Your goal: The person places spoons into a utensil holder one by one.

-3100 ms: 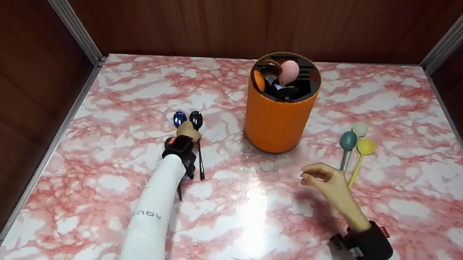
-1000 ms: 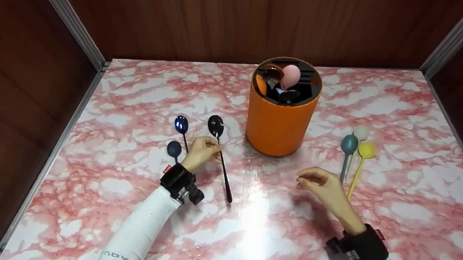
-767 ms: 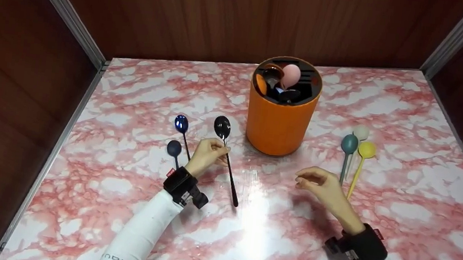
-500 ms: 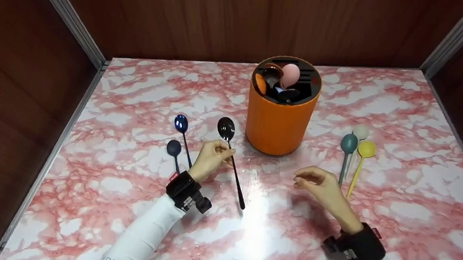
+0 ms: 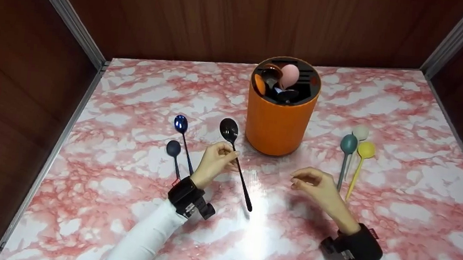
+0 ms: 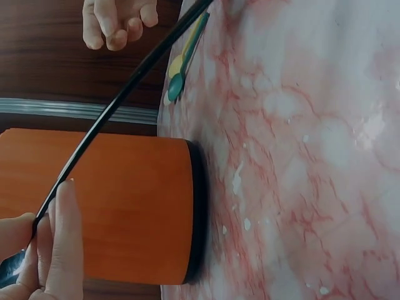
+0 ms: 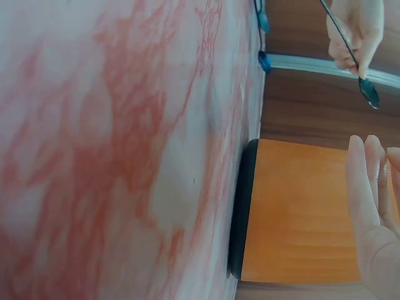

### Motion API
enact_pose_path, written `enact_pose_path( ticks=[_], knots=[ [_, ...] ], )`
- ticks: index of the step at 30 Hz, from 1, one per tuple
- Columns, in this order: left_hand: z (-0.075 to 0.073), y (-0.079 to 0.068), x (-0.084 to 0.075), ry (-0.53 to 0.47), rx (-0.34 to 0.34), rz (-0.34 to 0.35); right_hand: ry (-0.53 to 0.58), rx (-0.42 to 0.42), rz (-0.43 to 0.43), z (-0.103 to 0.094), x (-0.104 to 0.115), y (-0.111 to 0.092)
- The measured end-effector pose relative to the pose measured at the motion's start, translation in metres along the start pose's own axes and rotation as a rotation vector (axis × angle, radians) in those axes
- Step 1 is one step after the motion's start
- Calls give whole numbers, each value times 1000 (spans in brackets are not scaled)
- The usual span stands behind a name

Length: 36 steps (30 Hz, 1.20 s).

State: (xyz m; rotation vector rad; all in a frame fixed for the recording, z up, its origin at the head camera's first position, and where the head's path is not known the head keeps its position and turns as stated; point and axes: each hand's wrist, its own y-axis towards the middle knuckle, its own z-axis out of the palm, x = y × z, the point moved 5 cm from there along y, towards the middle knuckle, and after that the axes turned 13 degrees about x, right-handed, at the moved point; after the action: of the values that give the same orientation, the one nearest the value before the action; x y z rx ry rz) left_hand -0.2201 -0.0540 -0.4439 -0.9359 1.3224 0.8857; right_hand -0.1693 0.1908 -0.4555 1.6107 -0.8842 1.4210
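Note:
My left hand (image 5: 214, 165) pinches a long black spoon (image 5: 229, 129) by its handle, just below the bowl. The spoon slants with its handle end toward me, held above the table; in the left wrist view its thin handle (image 6: 119, 100) crosses in front of the orange holder. My right hand (image 5: 321, 188) hovers to the right, fingers loosely bent with nothing between them. Between and behind the hands stands the orange cylindrical holder (image 5: 279, 126). From its black top show a pink spoon (image 5: 290, 76), an orange spoon (image 5: 259, 84) and other dark spoon bowls.
Left of my left hand lie a shiny blue spoon (image 5: 181, 124) and a dark navy spoon (image 5: 173, 148). On the right lie a teal spoon (image 5: 349, 143), a yellow spoon (image 5: 366, 150) and a pale spoon (image 5: 360, 132). Wooden panels (image 5: 226, 17) enclose the marbled table.
My left hand has picked the black spoon up from beside the blue one and carried it right and toward me. The right hand has drifted slightly left.

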Motion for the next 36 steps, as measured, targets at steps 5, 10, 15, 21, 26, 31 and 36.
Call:
enact_pose_path(
  ticks=[5, 10, 15, 21, 26, 31, 36],
  knots=[
    [8, -2, -4, -84, 41, 30, -6, 15, 3, 3, 0, 2],
    [14, -3, -7, -106, 41, 101, -3, 43, 21, 10, -1, 8],
    [16, 0, 2, -151, 50, 156, -14, 71, 45, 17, -2, 12],
    [26, -5, -9, -172, 52, 136, -35, 101, 85, 23, -5, 14],
    [34, -6, -11, -204, 60, 143, -74, 138, 95, 29, -5, 15],
    [41, -7, -13, -210, 58, 146, -116, 164, 97, 35, -5, 17],
    [45, -7, -14, -178, 53, 159, -151, 193, 110, 42, 7, 18]
  ],
)
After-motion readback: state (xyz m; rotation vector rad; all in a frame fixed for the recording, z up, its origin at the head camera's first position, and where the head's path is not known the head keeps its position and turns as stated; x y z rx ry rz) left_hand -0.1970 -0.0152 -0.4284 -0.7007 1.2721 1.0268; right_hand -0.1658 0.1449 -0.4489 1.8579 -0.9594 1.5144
